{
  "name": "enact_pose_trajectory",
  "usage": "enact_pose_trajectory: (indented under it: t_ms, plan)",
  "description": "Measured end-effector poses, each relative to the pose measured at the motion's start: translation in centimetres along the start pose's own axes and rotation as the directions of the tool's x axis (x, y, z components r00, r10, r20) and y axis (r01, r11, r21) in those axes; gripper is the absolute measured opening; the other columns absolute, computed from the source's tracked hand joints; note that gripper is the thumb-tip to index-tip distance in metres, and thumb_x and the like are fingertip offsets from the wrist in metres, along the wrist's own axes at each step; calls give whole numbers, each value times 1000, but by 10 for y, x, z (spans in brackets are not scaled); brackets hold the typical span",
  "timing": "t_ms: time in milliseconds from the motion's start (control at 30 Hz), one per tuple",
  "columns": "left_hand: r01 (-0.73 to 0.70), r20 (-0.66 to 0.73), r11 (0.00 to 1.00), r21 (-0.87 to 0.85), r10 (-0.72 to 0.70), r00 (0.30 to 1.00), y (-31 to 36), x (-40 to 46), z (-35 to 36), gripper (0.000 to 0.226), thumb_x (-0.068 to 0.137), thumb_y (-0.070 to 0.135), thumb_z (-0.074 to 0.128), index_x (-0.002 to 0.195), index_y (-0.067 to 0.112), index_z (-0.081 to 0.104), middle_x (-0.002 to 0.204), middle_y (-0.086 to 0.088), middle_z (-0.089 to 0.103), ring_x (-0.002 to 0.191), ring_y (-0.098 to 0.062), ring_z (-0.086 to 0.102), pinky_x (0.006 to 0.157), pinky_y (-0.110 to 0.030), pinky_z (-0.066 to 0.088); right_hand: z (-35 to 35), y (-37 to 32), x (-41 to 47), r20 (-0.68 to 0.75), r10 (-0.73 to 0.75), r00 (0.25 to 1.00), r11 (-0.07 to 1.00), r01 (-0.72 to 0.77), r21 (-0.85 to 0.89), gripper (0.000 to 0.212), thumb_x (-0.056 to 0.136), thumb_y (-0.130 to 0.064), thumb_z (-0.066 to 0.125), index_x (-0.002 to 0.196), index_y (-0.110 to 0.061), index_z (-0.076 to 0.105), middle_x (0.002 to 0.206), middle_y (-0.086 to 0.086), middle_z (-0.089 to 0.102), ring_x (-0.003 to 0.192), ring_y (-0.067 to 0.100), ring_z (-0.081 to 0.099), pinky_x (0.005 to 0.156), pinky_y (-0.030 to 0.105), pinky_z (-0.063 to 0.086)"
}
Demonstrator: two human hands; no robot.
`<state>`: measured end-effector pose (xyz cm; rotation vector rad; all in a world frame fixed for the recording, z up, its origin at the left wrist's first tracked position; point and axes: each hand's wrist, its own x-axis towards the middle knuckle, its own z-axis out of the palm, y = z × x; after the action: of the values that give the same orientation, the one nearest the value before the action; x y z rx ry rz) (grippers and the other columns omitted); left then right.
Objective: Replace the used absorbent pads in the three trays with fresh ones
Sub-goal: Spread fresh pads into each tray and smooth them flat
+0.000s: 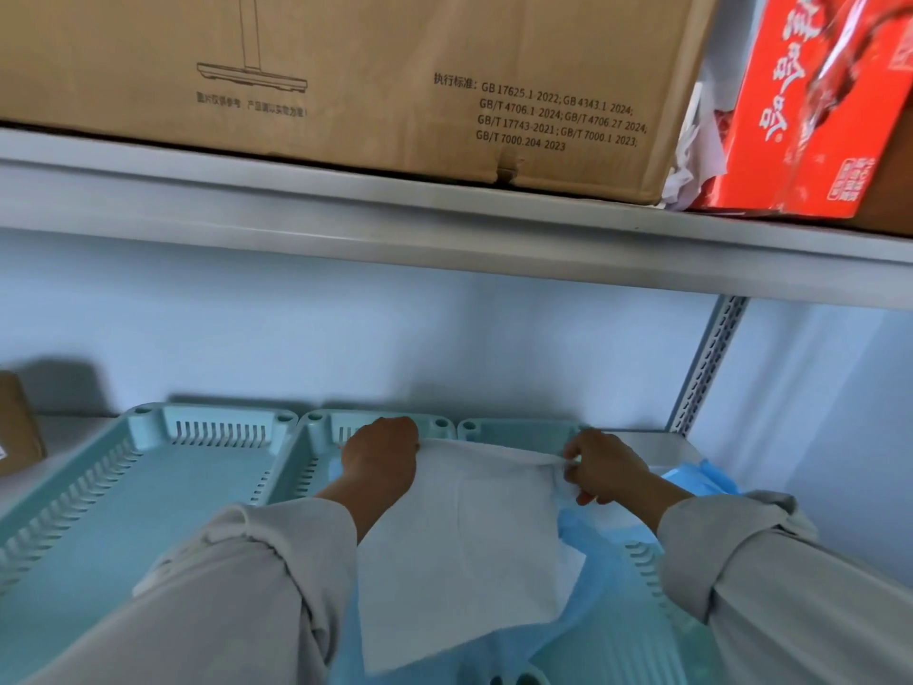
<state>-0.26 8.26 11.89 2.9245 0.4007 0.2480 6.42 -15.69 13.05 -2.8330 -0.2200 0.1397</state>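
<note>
Three mint-green slotted trays stand side by side on the lower shelf: a left tray [148,467] with a bare floor, a middle tray [316,432] and a right tray [523,430]. A white absorbent pad [474,546] is stretched over the middle and right trays. My left hand [383,454] grips its far left corner. My right hand [600,464] pinches its far right corner. Under the white pad lies a blue pad [593,575], mostly hidden by the white pad and my sleeves.
A metal shelf board [444,229] runs close overhead, carrying a large cardboard box [346,76] and a red carton [810,106]. A small brown box [15,427] stands at the left. A slotted upright [711,363] and the wall close off the right side.
</note>
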Motion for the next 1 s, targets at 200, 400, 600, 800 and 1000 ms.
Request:
enact_pose_trajectory:
  t_ms: [200, 400, 600, 800, 1000]
  plan:
    - [-254, -482, 887, -386, 41, 875, 17, -2, -22, 35, 97, 14, 41, 126, 26, 58, 148, 7, 42, 129, -17, 49, 100, -32, 45, -18, 5, -1, -640, -104, 761, 972, 215, 98, 33, 93, -12, 54, 123, -17, 64, 129, 9, 62, 116, 29, 60, 96, 34, 46]
    - [-224, -447, 926, -305, 68, 892, 10, -6, -9, 46, 93, 3, 43, 132, 24, 55, 157, 0, 25, 136, -27, 37, 105, -41, 42, -19, 12, -24, -445, -200, 873, 979, 196, -55, 30, 93, -23, 54, 121, -23, 65, 124, 1, 65, 115, 23, 59, 92, 31, 46]
    - [129, 359, 982, -138, -72, 930, -6, -35, 37, 62, 95, 8, 33, 152, 22, 11, 158, -20, -5, 138, -35, 35, 111, -38, 34, 25, 3, -60, 160, -248, 956, 905, 287, -315, 21, 88, -33, 55, 71, -21, 58, 98, 7, 71, 95, 23, 66, 82, 29, 48]
    - [321, 561, 874, -363, -70, 825, 18, -61, 43, 52, 100, 38, 32, 144, 15, 17, 119, -20, 60, 88, -31, 68, 78, -41, 59, 60, -25, -69, 235, -330, 914, 877, 389, -283, 22, 90, -29, 54, 95, -14, 69, 95, 7, 71, 86, 24, 63, 71, 30, 44]
    - [516, 631, 590, -621, -13, 776, 39, -64, 40, 45, 101, 25, 40, 142, 11, 26, 100, -20, 67, 70, -23, 66, 63, -33, 58, 49, -41, -61, 365, -325, 872, 925, 213, 316, 24, 91, -15, 58, 113, -9, 66, 103, 8, 70, 66, 15, 70, 64, 23, 56]
